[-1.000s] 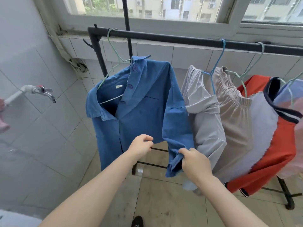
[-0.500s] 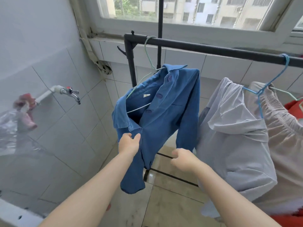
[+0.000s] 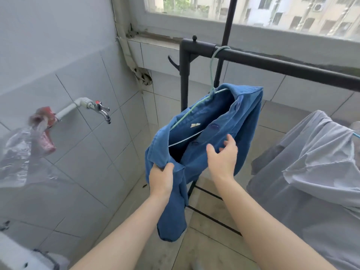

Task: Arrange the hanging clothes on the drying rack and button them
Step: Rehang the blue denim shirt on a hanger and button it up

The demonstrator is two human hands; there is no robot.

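shirt (image 3: 214, 137): matt blue cloth | rack (image 3: 272, 63): matt black metal | wall tiles (image 3: 78, 98): glossy, smooth | tap (image 3: 102, 111): shiny metal

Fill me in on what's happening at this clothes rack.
A person is working on a blue shirt that hangs from a pale green hanger on the black rack bar. The left hand grips the shirt's collar edge, while the right hand is open with fingers spread at the button strip. The neck gapes open. A grey garment hangs to the right.
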